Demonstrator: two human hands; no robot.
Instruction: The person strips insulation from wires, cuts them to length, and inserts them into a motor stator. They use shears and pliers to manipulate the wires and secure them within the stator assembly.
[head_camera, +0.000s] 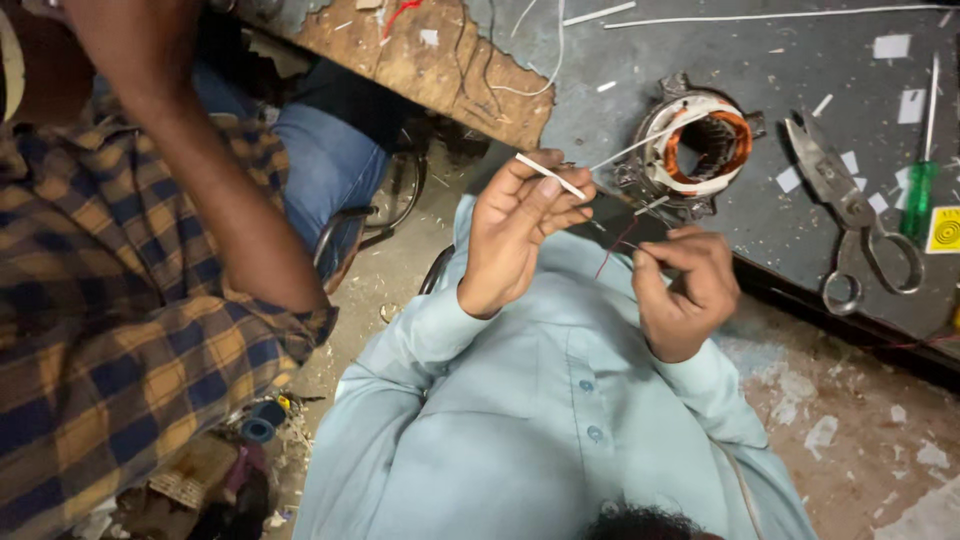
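Here my left hand (520, 225) pinches a white sleeve (550, 176) while my right hand (688, 290) closes on a thin red wire (615, 247) by the motor stator (697, 150) (coils already wound); I judge the lead wire not yet sleeved.

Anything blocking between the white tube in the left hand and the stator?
Nothing visible. The left hand pinches the white tube just short of the stator; only thin leads cross the gap. The right hand, pinching a red wire, sits below that line.
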